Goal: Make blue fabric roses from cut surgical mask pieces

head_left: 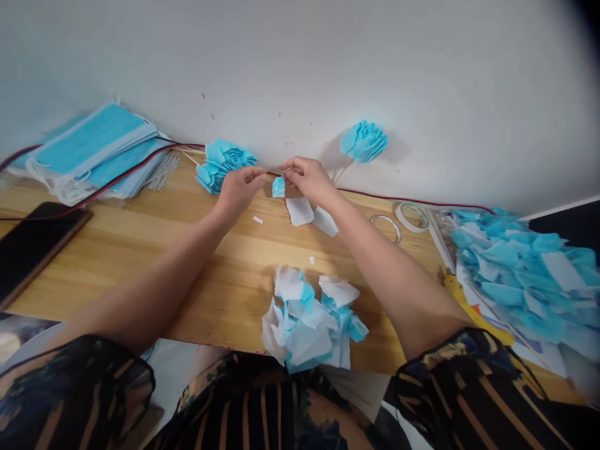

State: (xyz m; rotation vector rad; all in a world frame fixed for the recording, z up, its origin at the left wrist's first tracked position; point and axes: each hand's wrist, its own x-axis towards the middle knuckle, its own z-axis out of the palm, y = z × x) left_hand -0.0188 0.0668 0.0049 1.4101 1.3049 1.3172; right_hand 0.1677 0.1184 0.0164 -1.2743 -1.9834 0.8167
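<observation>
Both my hands meet at the far side of the wooden table [140, 250], near the wall. My left hand [241, 187] pinches a thin stick [274, 173] that runs across to my right hand [307, 178]. The right hand's fingers are closed on a small blue fabric piece [278, 187] held at the stick. Just below the hands lie two white cut pieces [309, 215]. A finished blue flower [222, 164] lies left of my left hand, and another blue flower [364, 141] on a stick leans against the wall to the right.
A heap of blue and white cut pieces [309, 325] sits at the near table edge. A stack of blue face masks [94, 150] is at the far left, a dark phone [32, 244] nearer. Tape rolls [398, 222] and a larger pile of blue scraps [525, 269] lie right.
</observation>
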